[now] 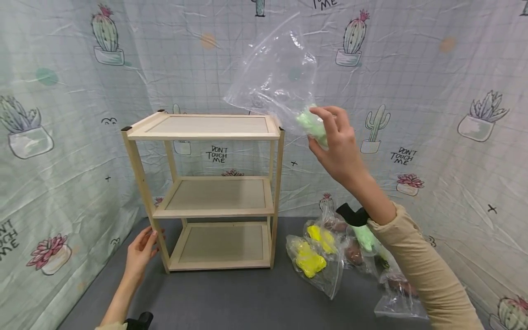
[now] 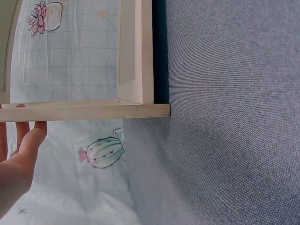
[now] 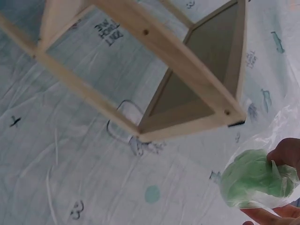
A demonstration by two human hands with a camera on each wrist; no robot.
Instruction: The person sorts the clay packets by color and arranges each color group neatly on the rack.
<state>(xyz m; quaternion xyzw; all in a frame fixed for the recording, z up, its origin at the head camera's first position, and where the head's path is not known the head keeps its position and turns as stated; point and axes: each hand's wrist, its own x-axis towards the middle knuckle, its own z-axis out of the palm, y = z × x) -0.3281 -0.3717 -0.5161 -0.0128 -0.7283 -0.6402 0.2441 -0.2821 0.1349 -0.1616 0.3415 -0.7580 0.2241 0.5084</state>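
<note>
My right hand (image 1: pixel 340 149), raised beside the top right corner of the shelf, holds a clear plastic bag (image 1: pixel 276 68) by the soft pale green lump (image 1: pixel 313 126) inside it. The bag's loose part spreads up and left, above the top board. In the right wrist view, thumb and fingers pinch the green lump (image 3: pixel 253 180) through the plastic. My left hand (image 1: pixel 140 252) grips the front left post of the three-tier wooden shelf (image 1: pixel 212 214), low down. The left wrist view shows its thumb and fingers on either side of the post (image 2: pixel 93 111).
Right of the shelf, several clear bags lie in a pile on the dark grey table (image 1: pixel 206 302). Some hold yellow lumps (image 1: pixel 309 261), others brown lumps (image 1: pixel 353 253) or a green one (image 1: pixel 365 237). A cactus-print cloth (image 1: pixel 433 82) hangs behind and at both sides.
</note>
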